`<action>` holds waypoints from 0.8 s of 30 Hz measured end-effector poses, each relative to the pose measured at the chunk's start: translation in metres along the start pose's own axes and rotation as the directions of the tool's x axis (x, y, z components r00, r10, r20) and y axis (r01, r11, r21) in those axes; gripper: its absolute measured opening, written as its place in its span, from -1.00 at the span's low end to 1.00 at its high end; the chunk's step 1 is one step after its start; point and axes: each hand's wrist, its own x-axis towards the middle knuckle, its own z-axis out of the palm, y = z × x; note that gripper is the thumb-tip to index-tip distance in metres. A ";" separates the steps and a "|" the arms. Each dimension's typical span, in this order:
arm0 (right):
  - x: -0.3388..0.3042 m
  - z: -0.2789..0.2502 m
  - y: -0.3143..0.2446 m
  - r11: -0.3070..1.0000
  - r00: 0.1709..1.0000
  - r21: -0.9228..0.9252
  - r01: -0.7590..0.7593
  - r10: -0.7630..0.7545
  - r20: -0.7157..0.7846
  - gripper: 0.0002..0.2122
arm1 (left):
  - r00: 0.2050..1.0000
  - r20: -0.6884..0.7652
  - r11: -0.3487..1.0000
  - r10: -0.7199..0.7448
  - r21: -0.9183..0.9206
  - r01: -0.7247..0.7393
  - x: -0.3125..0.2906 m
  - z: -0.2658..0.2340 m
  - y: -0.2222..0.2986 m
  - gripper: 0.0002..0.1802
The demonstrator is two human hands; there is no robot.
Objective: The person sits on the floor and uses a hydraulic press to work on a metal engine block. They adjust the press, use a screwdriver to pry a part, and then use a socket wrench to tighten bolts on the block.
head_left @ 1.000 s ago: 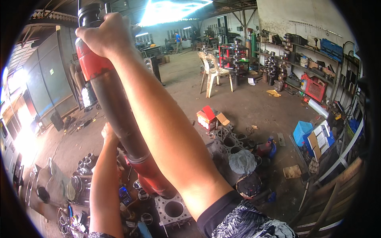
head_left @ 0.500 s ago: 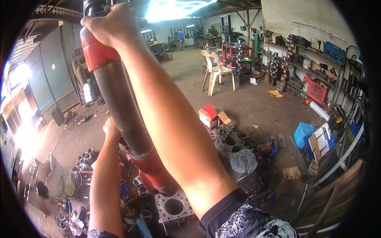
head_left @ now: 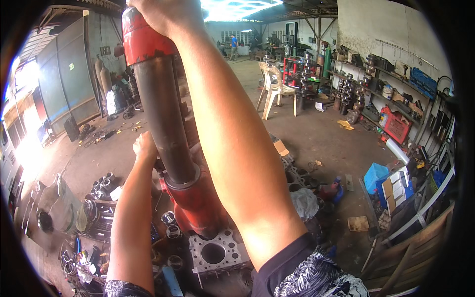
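Note:
A tall machine column (head_left: 166,123) stands before me, a dark steel tube with a red cap at the top and a red collar (head_left: 195,198) at the bottom. My right hand (head_left: 158,15) grips the red top of the column, arm stretched upward. My left hand (head_left: 144,147) is closed on something behind the tube at mid height; what it holds is hidden. Under the red collar lies a grey engine block (head_left: 215,252) with a round bore facing up.
Pistons and metal parts (head_left: 94,198) lie on the left. More engine blocks (head_left: 294,178) sit on the floor to the right. White plastic chairs (head_left: 274,89) stand farther back. Shelves of parts (head_left: 391,99) line the right wall. A person in blue (head_left: 233,42) stands far off.
The view has shifted closer to the column. My right hand stays on the red top and my left hand stays behind the tube.

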 end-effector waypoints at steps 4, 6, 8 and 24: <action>-0.006 -0.003 -0.016 0.988 0.993 -0.154 0.021 -0.039 -0.113 -0.51 | 0.999 -0.037 1.000 -0.011 -0.028 0.010 -0.003 -0.004 0.004 -0.71; -0.003 -0.015 -0.016 0.999 0.999 -0.034 0.029 -0.029 0.017 -0.52 | 0.999 -0.032 0.999 -0.021 -0.029 0.020 -0.005 -0.006 0.006 -0.71; 0.002 -0.030 -0.010 0.988 0.984 0.156 -0.018 -0.010 0.178 -0.54 | 0.998 0.036 0.998 -0.054 0.019 0.053 -0.004 -0.010 0.008 -0.70; -0.062 -0.025 0.028 0.993 0.954 0.080 -0.089 0.061 0.295 -0.55 | 0.981 0.161 0.994 -0.108 0.041 0.103 0.001 -0.021 0.018 -0.64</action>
